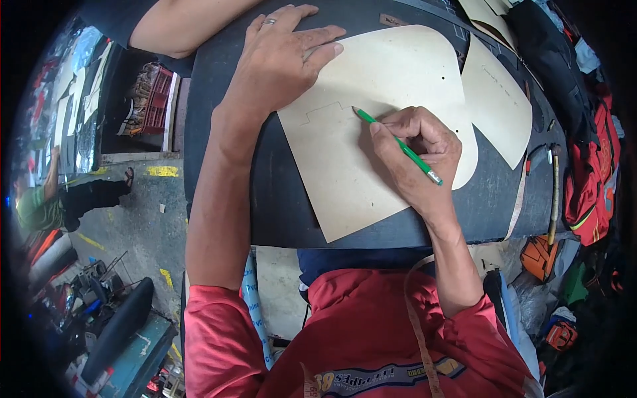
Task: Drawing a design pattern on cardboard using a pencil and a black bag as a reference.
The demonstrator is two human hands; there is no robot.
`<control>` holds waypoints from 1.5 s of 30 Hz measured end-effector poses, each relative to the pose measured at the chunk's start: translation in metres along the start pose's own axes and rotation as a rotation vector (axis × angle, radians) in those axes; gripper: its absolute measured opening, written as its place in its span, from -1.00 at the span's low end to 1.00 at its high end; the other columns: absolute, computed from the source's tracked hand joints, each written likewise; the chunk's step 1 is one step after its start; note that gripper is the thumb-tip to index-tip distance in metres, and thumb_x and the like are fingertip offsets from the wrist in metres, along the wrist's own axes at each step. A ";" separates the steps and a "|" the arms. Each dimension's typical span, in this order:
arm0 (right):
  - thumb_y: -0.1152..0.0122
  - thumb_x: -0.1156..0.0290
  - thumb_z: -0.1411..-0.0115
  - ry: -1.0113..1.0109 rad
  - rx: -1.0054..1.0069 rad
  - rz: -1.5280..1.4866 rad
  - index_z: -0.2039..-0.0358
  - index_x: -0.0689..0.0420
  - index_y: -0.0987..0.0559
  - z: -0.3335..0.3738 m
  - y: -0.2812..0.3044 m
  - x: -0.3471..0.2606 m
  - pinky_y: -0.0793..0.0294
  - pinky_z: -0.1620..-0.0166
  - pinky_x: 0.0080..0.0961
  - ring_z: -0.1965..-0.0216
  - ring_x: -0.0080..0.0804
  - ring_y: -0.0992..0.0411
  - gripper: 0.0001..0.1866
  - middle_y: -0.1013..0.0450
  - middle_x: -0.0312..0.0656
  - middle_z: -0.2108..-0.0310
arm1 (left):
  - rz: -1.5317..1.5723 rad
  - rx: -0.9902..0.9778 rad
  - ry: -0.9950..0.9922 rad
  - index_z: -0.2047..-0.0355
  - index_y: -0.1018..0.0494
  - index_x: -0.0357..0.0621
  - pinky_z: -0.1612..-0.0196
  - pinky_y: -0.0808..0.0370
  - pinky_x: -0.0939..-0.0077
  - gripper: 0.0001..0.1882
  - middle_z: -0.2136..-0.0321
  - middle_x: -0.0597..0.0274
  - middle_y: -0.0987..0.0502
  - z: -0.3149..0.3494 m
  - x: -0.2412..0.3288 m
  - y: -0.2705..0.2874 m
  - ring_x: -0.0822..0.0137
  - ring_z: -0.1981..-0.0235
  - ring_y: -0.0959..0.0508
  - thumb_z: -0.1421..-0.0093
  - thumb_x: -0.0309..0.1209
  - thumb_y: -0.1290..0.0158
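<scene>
A cream sheet of card [371, 172] with rounded right-hand corners lies on the dark tabletop [279, 205]. Between the fingers of my right hand [424, 152] is a green pencil [414, 158], its tip touching or just above the card beside a thin stepped pencil line. My left hand [282, 60] rests at the card's upper left edge with fingers stretched and spread, a ring on one finger. Small dark dots mark the card's right side. A second cream card piece [497, 99] with handwriting lies to its right.
A hammer [554, 192] and a measuring tape [517, 205] lie at the table's right. Red and black bags [594, 179] crowd beyond that edge. Another person's arm [179, 26] reaches in at the upper left. A person in green [40, 205] is farther left, near a red crate [156, 99].
</scene>
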State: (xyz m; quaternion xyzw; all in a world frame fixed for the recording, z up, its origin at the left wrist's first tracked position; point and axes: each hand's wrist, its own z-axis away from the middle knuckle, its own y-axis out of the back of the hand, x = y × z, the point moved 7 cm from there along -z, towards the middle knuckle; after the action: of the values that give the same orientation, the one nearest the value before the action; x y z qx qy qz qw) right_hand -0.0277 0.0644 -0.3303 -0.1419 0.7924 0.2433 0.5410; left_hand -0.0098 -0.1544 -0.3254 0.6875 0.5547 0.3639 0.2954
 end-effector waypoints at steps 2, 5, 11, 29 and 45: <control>-0.42 0.61 -0.22 0.011 -0.004 0.000 0.53 0.18 -0.54 -0.001 0.000 -0.001 -0.17 0.50 -0.68 0.56 -0.79 -0.21 -0.77 -0.51 -0.38 0.53 | -0.006 -0.001 0.003 -0.08 -0.73 0.17 -0.45 -0.21 0.08 -0.66 -0.21 0.10 -0.59 0.000 0.000 0.000 0.09 -0.31 -0.47 -0.43 -0.07 -0.14; -0.42 0.61 -0.21 0.012 -0.008 0.013 0.52 0.18 -0.55 -0.001 -0.001 -0.003 -0.17 0.50 -0.67 0.56 -0.79 -0.21 -0.78 -0.50 -0.38 0.54 | 0.003 -0.003 -0.006 -0.09 -0.72 0.17 -0.45 -0.21 0.08 -0.65 -0.23 0.10 -0.58 0.000 0.000 0.000 0.09 -0.32 -0.47 -0.43 -0.07 -0.13; -0.40 0.63 -0.23 -0.019 -0.038 0.056 0.52 0.19 -0.52 0.000 -0.001 -0.004 -0.24 0.43 -0.67 0.50 -0.75 -0.29 -0.77 -0.51 -0.33 0.51 | -0.004 -0.009 0.000 -0.11 -0.71 0.19 -0.45 -0.20 0.07 -0.64 -0.25 0.10 -0.56 0.002 -0.002 0.000 0.09 -0.33 -0.45 -0.43 -0.06 -0.12; -0.40 0.69 -0.14 0.113 -0.035 0.028 0.58 0.18 -0.44 0.000 0.001 -0.004 -0.15 0.48 -0.63 0.56 -0.73 -0.21 -0.70 -0.44 -0.32 0.57 | -0.026 -0.023 -0.006 -0.12 -0.70 0.20 -0.46 -0.18 0.06 -0.64 -0.24 0.12 -0.57 0.001 -0.002 -0.002 0.11 -0.34 -0.44 -0.44 -0.04 -0.11; -0.39 0.69 -0.18 -0.018 -0.001 -0.064 0.56 0.20 -0.44 0.006 -0.005 -0.017 -0.20 0.48 -0.65 0.53 -0.75 -0.26 -0.71 -0.47 -0.32 0.54 | -0.004 -0.008 0.012 -0.09 -0.72 0.17 -0.44 -0.20 0.04 -0.64 -0.23 0.11 -0.57 0.000 -0.002 0.002 0.10 -0.33 -0.44 -0.43 -0.06 -0.11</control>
State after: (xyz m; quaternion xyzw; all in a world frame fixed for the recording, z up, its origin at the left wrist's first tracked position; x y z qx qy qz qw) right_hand -0.0144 0.0626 -0.3172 -0.1653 0.7823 0.2275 0.5558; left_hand -0.0091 -0.1565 -0.3237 0.6830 0.5562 0.3699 0.2955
